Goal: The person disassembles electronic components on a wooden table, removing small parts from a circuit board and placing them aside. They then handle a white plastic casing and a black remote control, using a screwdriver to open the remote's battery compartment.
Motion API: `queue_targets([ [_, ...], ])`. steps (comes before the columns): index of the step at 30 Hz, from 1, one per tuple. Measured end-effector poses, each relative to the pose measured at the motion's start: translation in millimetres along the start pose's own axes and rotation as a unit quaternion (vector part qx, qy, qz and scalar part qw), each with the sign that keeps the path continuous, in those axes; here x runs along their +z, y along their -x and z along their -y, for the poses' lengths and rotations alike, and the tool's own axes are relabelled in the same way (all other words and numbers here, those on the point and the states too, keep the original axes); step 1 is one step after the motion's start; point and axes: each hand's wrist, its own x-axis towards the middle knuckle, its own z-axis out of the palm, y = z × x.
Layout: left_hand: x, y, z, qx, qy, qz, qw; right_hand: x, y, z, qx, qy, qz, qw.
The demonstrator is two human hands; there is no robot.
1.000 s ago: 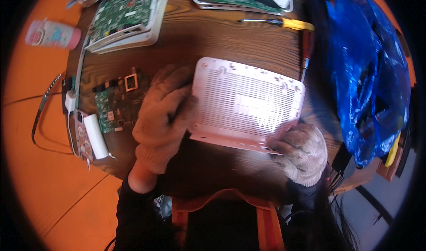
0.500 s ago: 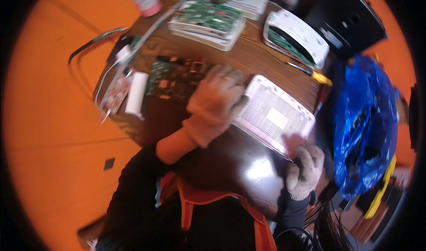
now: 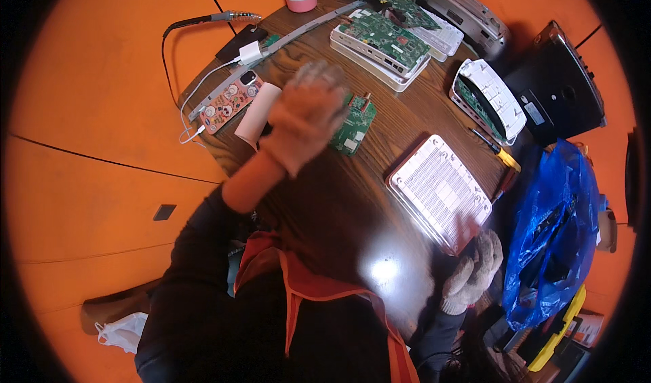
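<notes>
My left hand (image 3: 308, 115), in a pale knit glove, hangs over the left part of a green circuit board (image 3: 353, 127) and covers some of it. Motion smears its fingers, so whether they touch the board cannot be made out. Beside the near right corner of a white vented plastic casing (image 3: 444, 190) is my right hand (image 3: 472, 271), also gloved. Its fingers are loosely bent and apart, with nothing visible in them. The casing lies flat on the dark wooden table (image 3: 325, 207), and a faint reddish blur shows at its near corner.
A white roll (image 3: 259, 114) and a patterned phone (image 3: 230, 103) on a cable lie left. Boards on white casings (image 3: 386, 41) sit at the back. A yellow-handled screwdriver (image 3: 505, 158), an opened white device (image 3: 488, 102) and a blue plastic bag (image 3: 553, 234) are right.
My left hand has moved left, away from the white casing and across the circuit board, uncovering the board's right end. My right hand stays beside the casing. The whole view has shifted and turned.
</notes>
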Motion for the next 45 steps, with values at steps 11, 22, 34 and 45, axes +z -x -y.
queue_targets([
  [11,38,-49,54,0.034,-0.010,0.162,0.986,4,-9,8,0.003,0.033,-0.086,0.996],
  [22,9,-56,37,0.046,-0.006,0.168,0.985,0,-9,10,0.000,0.061,-0.085,0.994],
  [34,-55,-55,-58,0.230,0.181,-0.071,0.953,-13,-11,63,0.205,-0.349,-0.178,0.897],
  [45,-23,-69,-166,0.272,0.261,-0.042,0.925,-27,14,69,0.315,-0.380,-0.321,0.808],
])
